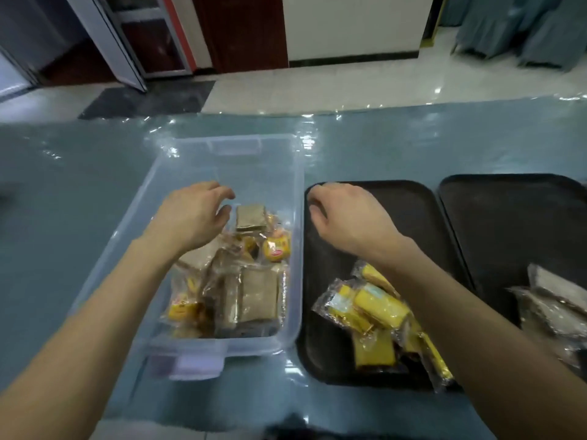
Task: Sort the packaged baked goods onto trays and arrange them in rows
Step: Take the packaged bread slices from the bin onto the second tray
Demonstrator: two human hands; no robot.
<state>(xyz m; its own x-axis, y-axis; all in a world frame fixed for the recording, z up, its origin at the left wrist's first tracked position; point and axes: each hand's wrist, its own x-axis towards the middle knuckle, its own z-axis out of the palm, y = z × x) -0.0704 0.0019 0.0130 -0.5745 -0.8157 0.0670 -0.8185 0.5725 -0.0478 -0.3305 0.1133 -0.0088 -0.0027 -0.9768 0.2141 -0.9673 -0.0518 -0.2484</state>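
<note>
The left hand [193,214] hovers over the clear bin [222,160] with loosely curled fingers and nothing in them, thumb apart, probably poised to pick the brown packet [251,217] lying just beyond its fingertips. The right hand [343,214] hangs over the far left corner of the near tray [397,223], fingers bent downward; whether they grip the rim, merely touch it or hover above cannot be told, since the fingertips are hidden beneath the knuckles. The bin holds a mixed heap of brown and yellow packets [254,293], so sorting looks well short of finished. Yellow packets [378,309] lie in a loose pile on the near tray, not in rows, partly covered by the right forearm. On the second tray [508,217] greyish-brown packets [552,296] are cut off by the picture's edge. Motion blur makes all labels unreadable.
</note>
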